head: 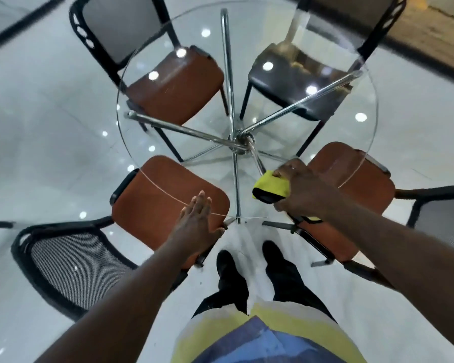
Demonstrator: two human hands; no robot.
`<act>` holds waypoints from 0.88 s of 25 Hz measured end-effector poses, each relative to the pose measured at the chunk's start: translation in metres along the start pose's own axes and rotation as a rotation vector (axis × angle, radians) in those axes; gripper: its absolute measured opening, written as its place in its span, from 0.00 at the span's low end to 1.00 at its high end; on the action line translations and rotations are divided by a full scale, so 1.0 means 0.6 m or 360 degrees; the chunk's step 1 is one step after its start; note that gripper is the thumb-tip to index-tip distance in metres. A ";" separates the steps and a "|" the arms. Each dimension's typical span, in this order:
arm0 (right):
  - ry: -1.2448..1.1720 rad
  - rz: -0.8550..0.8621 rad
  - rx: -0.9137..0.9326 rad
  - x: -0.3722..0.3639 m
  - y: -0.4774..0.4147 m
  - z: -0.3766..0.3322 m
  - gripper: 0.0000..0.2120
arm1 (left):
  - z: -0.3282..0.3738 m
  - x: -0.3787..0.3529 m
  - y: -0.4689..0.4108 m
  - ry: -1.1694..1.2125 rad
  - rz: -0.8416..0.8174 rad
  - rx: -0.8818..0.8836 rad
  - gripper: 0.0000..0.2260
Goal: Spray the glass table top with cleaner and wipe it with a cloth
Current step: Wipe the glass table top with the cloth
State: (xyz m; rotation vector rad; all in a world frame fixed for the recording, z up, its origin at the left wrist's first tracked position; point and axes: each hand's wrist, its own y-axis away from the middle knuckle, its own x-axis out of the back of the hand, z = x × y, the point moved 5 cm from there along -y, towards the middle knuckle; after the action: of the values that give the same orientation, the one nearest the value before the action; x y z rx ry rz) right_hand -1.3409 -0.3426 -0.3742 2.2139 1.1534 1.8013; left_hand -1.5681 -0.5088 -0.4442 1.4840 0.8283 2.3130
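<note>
**A:** Quick one: how's the glass table top (pixel 273 137) look?

**B:** Round, clear, thin bright rim. Fully see-thru: chrome legs (pixel 184 129) fan out from a hub under the ctr. Round white light spots sit on the surface. Faint smeary streaks show on the far left part, over an orange seat.

**A:** And the cloth?

**B:** The cloth (pixel 271 188) is yellow w/ a black edge, bunched into a thick pad. It lies on the glass, near right part, just this side of the hub.

**A:** Who's got it?

**B:** The right hand (pixel 302 188). Its fingers are curled down over the cloth's right side and clamped on it. Thumb is hidden, can't tell.

**A:** Other one?

**B:** The left hand (pixel 198 221) lies flat at the near rim, left of the cloth and well apart from it. Fingers straight, close together, tips over the glass and pointing far. Can't tell if the palm presses or just hangs above.

**A:** Round the table?

**B:** 4 seats, all partly under the glass. Three orange-seat chairs (pixel 163 200) stand near left, near right and far left. One dark-seat chair (pixel 294 82) stands far right. Black shoes (pixel 228 265) stand btw the two near ones on a glossy white floor (pixel 50 142).
</note>
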 end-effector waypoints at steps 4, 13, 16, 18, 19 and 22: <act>0.0366 -0.0018 0.0406 -0.079 -0.087 0.006 0.42 | 0.006 -0.034 -0.020 0.0032 0.0057 0.0200 0.43; 0.0473 0.0425 0.1141 -0.150 -0.138 0.061 0.25 | 0.024 0.014 -0.097 0.0098 0.0718 0.0342 0.25; 0.0457 0.0542 0.0952 -0.145 -0.097 0.094 0.24 | 0.027 0.036 -0.162 0.0055 0.0845 0.0229 0.25; 0.0530 0.0594 0.0942 -0.141 -0.098 0.096 0.24 | 0.022 0.048 -0.204 0.0063 0.0925 0.0207 0.25; 0.0558 0.0600 0.0995 -0.140 -0.111 0.087 0.25 | 0.020 0.051 -0.220 0.0077 0.0950 0.0194 0.26; 0.0616 0.0546 0.1184 -0.143 -0.204 0.043 0.27 | 0.011 0.049 -0.252 0.0043 0.1022 0.0177 0.27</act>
State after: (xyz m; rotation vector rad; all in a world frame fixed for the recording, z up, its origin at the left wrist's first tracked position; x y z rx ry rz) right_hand -1.3829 -0.2939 -0.5118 2.6314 1.8698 2.2893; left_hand -1.5865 -0.3710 -0.5104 2.0010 0.5412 2.7625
